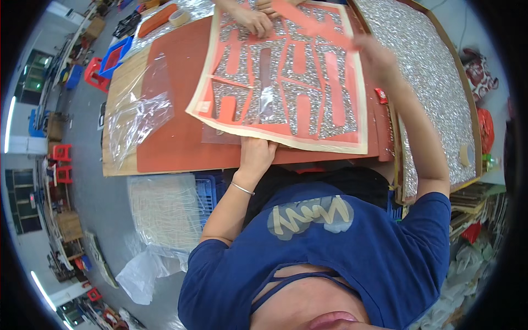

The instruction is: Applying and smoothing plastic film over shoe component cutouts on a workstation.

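Orange backing and sparkly silver shapes are covering the big sheet [286,82], which is lying in the upper middle of the frame on a reddish-brown mat [176,148]. The left hand [257,153] is pressing down on the sheet's near edge, fingers curled over it. The right hand [374,55], blurry at upper right, is pinching a peeled orange strip [308,22] and lifting it. Another person's hand [254,21] is resting on the sheet's far edge. Crinkly clear plastic [137,118] is lying on the left. A glittery board [429,71] is sitting just beside the sheet on the right.

Craft workshop: glitter sheets [434,71] (stacked), worktable [124,82].
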`<state>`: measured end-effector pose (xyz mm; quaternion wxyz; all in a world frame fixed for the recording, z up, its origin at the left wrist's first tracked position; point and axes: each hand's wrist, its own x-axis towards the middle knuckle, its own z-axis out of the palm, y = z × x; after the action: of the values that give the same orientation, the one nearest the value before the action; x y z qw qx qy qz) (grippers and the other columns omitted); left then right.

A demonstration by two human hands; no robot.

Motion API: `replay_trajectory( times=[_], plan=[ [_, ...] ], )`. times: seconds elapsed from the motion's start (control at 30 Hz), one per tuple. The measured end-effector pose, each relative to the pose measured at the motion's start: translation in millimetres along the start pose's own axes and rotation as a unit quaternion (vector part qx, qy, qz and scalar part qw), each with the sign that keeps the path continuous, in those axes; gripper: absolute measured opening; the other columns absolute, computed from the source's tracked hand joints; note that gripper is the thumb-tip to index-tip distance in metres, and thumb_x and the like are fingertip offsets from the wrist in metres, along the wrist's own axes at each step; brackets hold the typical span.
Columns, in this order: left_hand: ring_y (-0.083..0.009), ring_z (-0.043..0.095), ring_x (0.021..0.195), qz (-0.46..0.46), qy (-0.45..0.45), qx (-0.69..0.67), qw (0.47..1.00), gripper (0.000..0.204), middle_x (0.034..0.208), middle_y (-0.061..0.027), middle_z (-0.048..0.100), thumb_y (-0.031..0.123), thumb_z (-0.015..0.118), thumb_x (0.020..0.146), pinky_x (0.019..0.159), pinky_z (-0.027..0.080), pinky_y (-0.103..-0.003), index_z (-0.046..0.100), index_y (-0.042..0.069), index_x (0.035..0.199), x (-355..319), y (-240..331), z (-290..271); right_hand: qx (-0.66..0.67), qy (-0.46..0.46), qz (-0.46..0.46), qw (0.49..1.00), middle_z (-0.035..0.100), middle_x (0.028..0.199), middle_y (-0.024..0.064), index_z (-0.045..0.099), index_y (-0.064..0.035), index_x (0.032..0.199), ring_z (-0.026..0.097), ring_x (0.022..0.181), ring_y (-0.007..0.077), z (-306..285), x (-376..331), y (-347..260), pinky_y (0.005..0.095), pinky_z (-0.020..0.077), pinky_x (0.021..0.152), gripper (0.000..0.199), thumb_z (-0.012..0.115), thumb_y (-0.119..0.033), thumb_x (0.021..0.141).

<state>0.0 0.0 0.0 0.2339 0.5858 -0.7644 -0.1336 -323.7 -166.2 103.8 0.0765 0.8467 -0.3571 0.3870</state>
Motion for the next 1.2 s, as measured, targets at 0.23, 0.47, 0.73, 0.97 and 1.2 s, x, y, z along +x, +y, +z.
replay_trajectory(
  times=[0.23, 0.47, 0.73, 0.97, 1.2],
  plan=[
    [-0.0393, 0.051, 0.103, 0.085, -0.015, -0.082, 0.993, 0.024, 0.103, -0.021, 0.059, 0.014, 0.06, 0.086, 0.094, 0.038, -0.047, 0.061, -0.003, 0.103, -5, 38, 19, 0.091, -0.141, 0.13, 0.977, 0.062, 0.094, 0.0151, 0.06, -0.0009, 0.102, 0.063, 0.083, 0.0324, 18, -143, -56, 0.0368, 0.0533, 0.074, 0.023, 0.057, 0.003, 0.08],
    [-0.037, 0.056, 0.092, 0.105, 0.006, -0.088, 0.991, 0.022, 0.094, -0.02, 0.061, 0.011, 0.06, 0.085, 0.087, 0.043, -0.044, 0.06, -0.004, 0.101, -9, 43, 30, 0.041, -0.232, 0.016, 0.972, 0.058, 0.097, 0.0109, 0.061, 0.0028, 0.099, 0.057, 0.089, 0.0271, 18, -137, -74, 0.0345, 0.0489, 0.079, 0.022, 0.057, -0.006, 0.08],
    [-0.0383, 0.055, 0.094, 0.102, 0.019, -0.06, 0.993, 0.026, 0.095, -0.0211, 0.061, 0.01, 0.061, 0.083, 0.088, 0.043, -0.044, 0.059, -0.005, 0.104, -9, 45, 34, -0.015, -0.327, -0.032, 0.944, 0.056, 0.087, 0.0105, 0.06, 0.0003, 0.087, 0.056, 0.085, 0.0248, 23, -117, -70, 0.0342, 0.0503, 0.075, 0.013, 0.055, -0.006, 0.077],
    [-0.0382, 0.054, 0.097, 0.059, -0.031, -0.089, 0.994, 0.024, 0.099, -0.0208, 0.06, 0.009, 0.062, 0.082, 0.087, 0.044, -0.043, 0.06, -0.004, 0.102, -7, 44, 30, -0.057, -0.4, -0.067, 0.912, 0.058, 0.088, 0.0117, 0.06, 0.0017, 0.087, 0.056, 0.084, 0.0244, 23, -108, -73, 0.0335, 0.0496, 0.074, 0.013, 0.055, -0.005, 0.076],
    [-0.0376, 0.054, 0.097, 0.071, 0.01, -0.096, 0.993, 0.021, 0.097, -0.0202, 0.06, 0.007, 0.061, 0.081, 0.087, 0.044, -0.043, 0.061, -0.003, 0.1, -2, 47, 30, -0.123, -0.329, -0.097, 0.931, 0.058, 0.08, 0.0108, 0.059, -0.001, 0.081, 0.056, 0.079, 0.0251, 28, -116, -77, 0.0351, 0.0476, 0.071, 0.008, 0.056, -0.007, 0.076]
  ],
)
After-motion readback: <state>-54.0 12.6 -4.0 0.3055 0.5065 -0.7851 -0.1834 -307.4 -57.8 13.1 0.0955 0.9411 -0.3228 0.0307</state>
